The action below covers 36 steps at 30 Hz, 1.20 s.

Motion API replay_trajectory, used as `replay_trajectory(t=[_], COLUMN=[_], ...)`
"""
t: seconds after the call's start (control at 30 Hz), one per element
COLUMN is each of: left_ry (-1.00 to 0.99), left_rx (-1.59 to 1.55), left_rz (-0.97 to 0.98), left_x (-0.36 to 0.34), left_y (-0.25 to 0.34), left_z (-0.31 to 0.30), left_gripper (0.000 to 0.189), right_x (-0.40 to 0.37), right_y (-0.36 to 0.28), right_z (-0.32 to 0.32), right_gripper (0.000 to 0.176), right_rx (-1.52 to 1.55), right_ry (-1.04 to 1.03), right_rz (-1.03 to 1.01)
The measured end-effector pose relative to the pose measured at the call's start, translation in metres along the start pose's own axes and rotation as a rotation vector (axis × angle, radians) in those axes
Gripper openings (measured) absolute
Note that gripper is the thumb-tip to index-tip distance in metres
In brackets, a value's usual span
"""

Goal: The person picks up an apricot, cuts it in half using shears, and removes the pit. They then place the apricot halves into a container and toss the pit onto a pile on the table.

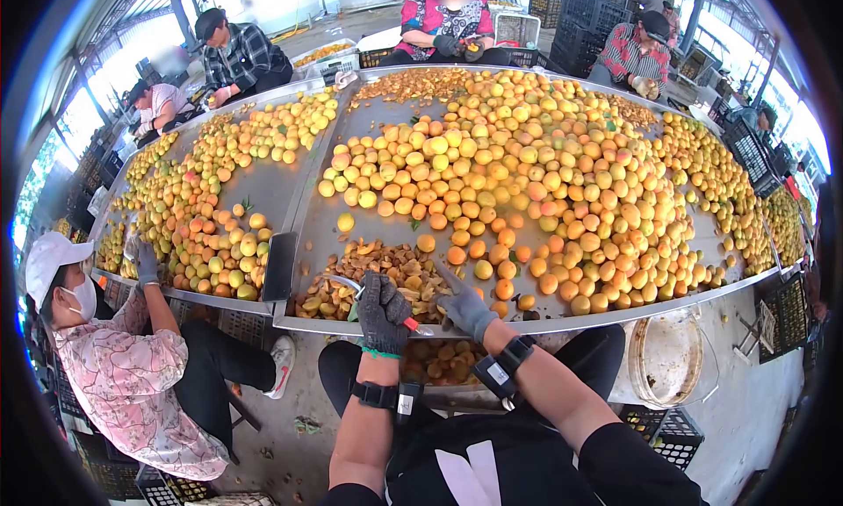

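My left hand (383,311), in a dark knitted glove, is closed around a tool with a red handle (410,323). A curved metal part (345,283) sticks out on the glove's left side. My right hand (467,308), in a grey glove, has its fingers stretched out at the right edge of a heap of split apricot pieces (378,267). Whole apricots (597,199) lie heaped just beyond and to the right of that hand. Both hands are over the front edge of the metal table (329,234).
At my left sits a co-worker in a white cap (114,348), with a gloved hand among apricots. More people work along the far side. A black upright plate (280,267) stands left of the split pieces. A white bucket (665,357) and a black crate (672,436) are on the floor to the right.
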State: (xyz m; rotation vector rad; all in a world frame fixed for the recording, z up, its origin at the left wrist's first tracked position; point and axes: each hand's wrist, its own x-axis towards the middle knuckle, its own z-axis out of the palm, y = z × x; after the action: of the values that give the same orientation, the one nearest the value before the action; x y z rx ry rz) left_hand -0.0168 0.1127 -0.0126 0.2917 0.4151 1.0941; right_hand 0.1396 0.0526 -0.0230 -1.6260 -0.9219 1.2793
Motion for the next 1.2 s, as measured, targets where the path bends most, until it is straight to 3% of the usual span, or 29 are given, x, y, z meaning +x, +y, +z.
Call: replay_trajectory(t=[0.07, 0.2, 0.27, 0.37, 0.43, 0.57, 0.63, 0.7, 0.77, 0.83, 1.0, 1.1, 1.13, 1.17, 1.2], left_ry=[-0.003, -0.016, -0.003, 0.007, 0.002, 0.096, 0.098, 0.131, 0.15, 0.17, 0.183, 0.209, 0.221, 0.233, 0.241], left_rx=[0.007, -0.004, -0.004, 0.008, 0.021, 0.047, 0.056, 0.195, 0.21, 0.227, 0.323, 0.364, 0.415, 0.464, 0.492], left_rz=[0.004, 0.003, 0.004, 0.004, 0.001, -0.099, -0.127, -0.147, -0.173, -0.192, -0.24, -0.253, -0.242, -0.231, -0.228], left_x=[-0.002, -0.005, -0.006, -0.01, -0.014, -0.023, -0.023, -0.026, -0.027, -0.029, -0.046, -0.055, -0.055, -0.054, -0.055], left_y=[-0.001, -0.002, -0.001, -0.002, -0.003, -0.012, -0.016, -0.021, -0.027, -0.031, -0.033, -0.032, -0.032, -0.032, -0.031], left_z=[-0.001, -0.008, -0.009, -0.006, -0.004, -0.005, -0.004, -0.001, -0.001, 0.0, 0.001, 0.001, 0.001, 0.001, 0.004], left_gripper=[0.023, 0.023, 0.023, 0.023, 0.023, 0.023, 0.023, 0.023, 0.022, 0.022, 0.02, 0.019, 0.018, 0.017, 0.014], right_x=[0.01, -0.024, -0.064, -0.083, -0.095, -0.105, -0.089, -0.086, -0.049, -0.008, 0.037, 0.042, 0.034, 0.024, 0.01], right_y=[0.023, 0.029, 0.019, 0.07, 0.091, 0.067, 0.049, 0.025, -0.004, -0.006, -0.016, -0.01, -0.007, -0.003, 0.001], right_z=[-0.004, -0.004, -0.017, -0.034, -0.04, -0.061, -0.072, -0.089, -0.1, -0.111, -0.108, -0.099, -0.096, -0.096, -0.097], right_gripper=[0.032, 0.027, 0.031, 0.036, 0.036, 0.03, 0.023, 0.02, 0.025, 0.032, 0.047, 0.051, 0.056, 0.056, 0.059], right_rx=[0.217, 0.309, -0.37, -0.334, -1.023, -1.258, -1.318, -0.926, -0.828, -0.993, -1.248, -1.264, -1.062, -1.061, -0.532], right_ry=[-0.048, 0.027, -0.104, -0.226, 0.117, 0.052, -0.234, 0.114, 0.286, 0.484, 0.329, 0.367, 0.448, 0.446, 0.369], right_rz=[-0.063, -0.242, -0.187, -0.29, -0.536, -0.428, -0.412, -0.437, -0.331, -0.334, -0.029, -0.149, -0.204, -0.195, -0.371])
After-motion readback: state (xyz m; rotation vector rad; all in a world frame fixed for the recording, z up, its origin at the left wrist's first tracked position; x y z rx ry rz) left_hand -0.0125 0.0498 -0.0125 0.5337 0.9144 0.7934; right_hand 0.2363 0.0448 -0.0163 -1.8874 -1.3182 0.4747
